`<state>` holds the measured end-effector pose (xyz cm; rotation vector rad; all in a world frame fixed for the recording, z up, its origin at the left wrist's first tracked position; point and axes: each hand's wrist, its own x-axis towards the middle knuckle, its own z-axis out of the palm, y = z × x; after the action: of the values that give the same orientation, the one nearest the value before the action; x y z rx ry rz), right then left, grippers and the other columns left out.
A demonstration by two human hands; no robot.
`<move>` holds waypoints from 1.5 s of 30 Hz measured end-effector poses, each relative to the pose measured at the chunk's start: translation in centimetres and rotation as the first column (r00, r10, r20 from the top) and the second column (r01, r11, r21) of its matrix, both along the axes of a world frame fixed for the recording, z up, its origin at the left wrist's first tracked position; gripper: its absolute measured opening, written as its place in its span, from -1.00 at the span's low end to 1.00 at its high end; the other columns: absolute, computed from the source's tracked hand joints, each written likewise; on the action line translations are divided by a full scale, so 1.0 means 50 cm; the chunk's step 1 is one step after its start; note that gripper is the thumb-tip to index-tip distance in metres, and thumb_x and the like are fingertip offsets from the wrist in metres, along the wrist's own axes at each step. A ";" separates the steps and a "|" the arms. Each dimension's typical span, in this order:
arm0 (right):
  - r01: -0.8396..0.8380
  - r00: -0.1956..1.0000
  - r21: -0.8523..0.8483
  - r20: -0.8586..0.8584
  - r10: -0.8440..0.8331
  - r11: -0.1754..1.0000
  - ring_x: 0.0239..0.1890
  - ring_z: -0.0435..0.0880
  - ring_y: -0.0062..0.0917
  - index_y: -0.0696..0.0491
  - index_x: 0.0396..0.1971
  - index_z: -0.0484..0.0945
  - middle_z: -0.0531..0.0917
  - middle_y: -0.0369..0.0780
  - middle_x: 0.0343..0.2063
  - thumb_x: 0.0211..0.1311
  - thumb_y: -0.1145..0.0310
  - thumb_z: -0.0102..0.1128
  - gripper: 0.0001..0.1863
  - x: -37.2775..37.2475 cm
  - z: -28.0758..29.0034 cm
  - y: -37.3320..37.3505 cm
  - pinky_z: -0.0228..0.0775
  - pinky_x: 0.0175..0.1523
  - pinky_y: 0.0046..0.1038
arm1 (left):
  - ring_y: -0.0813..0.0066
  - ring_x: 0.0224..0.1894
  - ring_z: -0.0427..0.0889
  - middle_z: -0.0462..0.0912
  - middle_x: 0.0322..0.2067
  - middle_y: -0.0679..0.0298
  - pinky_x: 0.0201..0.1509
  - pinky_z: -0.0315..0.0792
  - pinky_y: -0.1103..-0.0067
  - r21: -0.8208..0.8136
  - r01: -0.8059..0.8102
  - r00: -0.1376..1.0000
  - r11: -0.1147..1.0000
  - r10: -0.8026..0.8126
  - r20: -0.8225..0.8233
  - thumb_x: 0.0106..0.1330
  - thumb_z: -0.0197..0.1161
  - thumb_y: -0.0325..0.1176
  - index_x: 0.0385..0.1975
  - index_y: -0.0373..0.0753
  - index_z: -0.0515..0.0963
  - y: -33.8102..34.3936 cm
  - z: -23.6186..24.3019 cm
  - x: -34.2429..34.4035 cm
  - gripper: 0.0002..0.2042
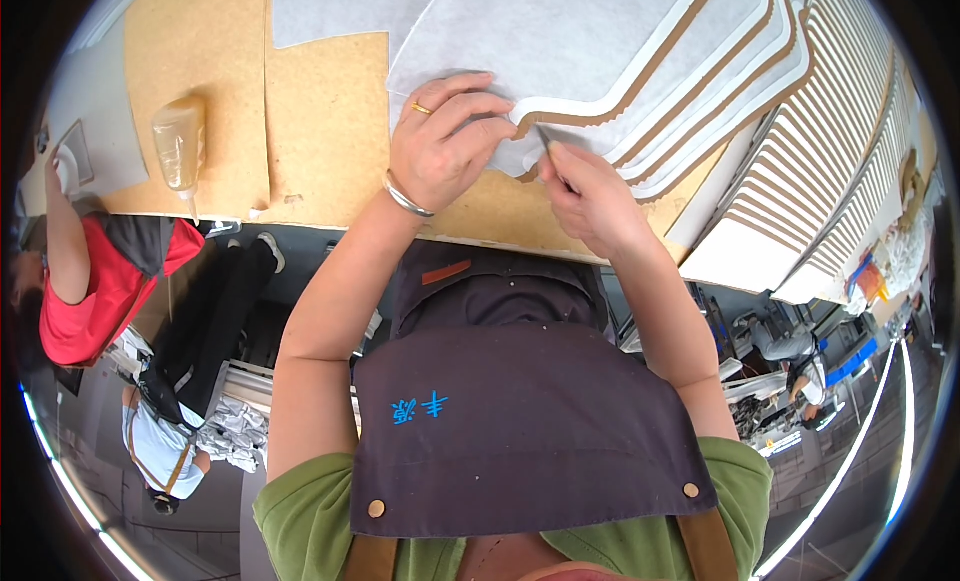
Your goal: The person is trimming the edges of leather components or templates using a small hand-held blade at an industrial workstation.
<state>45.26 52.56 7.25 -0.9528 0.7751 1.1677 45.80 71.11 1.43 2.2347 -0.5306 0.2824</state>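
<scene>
My left hand [450, 136], with a ring and a bracelet, rests on a pale sheet [530, 46]. Its fingers are spread, their tips pressing beside the near end of a curved white-and-brown strip [590, 114]. Between the thumb and fingers of my right hand [592, 193] is a thin, dark pointed tool [544, 137]. The point is just below that strip, on the pale material; I cannot tell its exact kind. Several similar bent strips [690, 131] lie side by side to the right.
A clear squeeze bottle [180, 146] with amber contents lies on the brown board [325, 121] at left. Rows of striped pieces [810, 171] fan out at right. The table's near edge runs by my apron [520, 421]. A person in red [110, 281] works at far left.
</scene>
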 end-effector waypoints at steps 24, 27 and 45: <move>0.311 0.944 -0.074 -0.091 -0.317 0.947 -0.84 -0.07 -0.79 0.06 -0.40 0.29 0.10 -0.45 -0.83 0.33 0.09 -0.28 -0.67 -0.112 0.013 0.018 -0.23 -0.76 -0.68 | 0.20 -0.02 0.39 0.50 -0.22 0.37 -0.02 0.26 0.44 0.051 0.140 0.984 0.989 -0.133 -0.117 -0.35 0.39 -0.42 -0.56 -0.05 0.54 -0.013 0.027 -0.047 -0.74; 0.326 0.940 -0.054 -0.088 -0.329 0.944 -0.84 -0.06 -0.79 0.05 -0.40 0.29 0.11 -0.45 -0.82 0.33 0.09 -0.27 -0.67 -0.110 0.011 0.022 -0.23 -0.76 -0.69 | 0.18 -0.03 0.40 0.50 -0.22 0.37 -0.03 0.27 0.44 0.042 0.131 0.987 0.991 -0.126 -0.101 -0.35 0.39 -0.42 -0.57 -0.05 0.54 -0.014 0.027 -0.047 -0.74; 0.466 0.881 -0.068 -0.051 -0.470 0.882 -0.85 -0.03 -0.77 0.04 -0.41 0.30 0.14 -0.42 -0.82 0.32 0.09 -0.26 -0.68 -0.121 0.030 0.048 -0.21 -0.76 -0.68 | 0.24 -0.05 0.40 0.52 -0.27 0.39 -0.01 0.28 0.29 -0.028 0.170 0.984 0.985 -0.172 -0.047 -0.28 0.30 -0.38 -0.61 -0.07 0.50 -0.006 0.020 -0.053 -0.84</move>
<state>39.20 54.96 8.76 -0.7156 1.0290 0.7567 43.16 70.81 2.43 2.1512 -0.6847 0.1442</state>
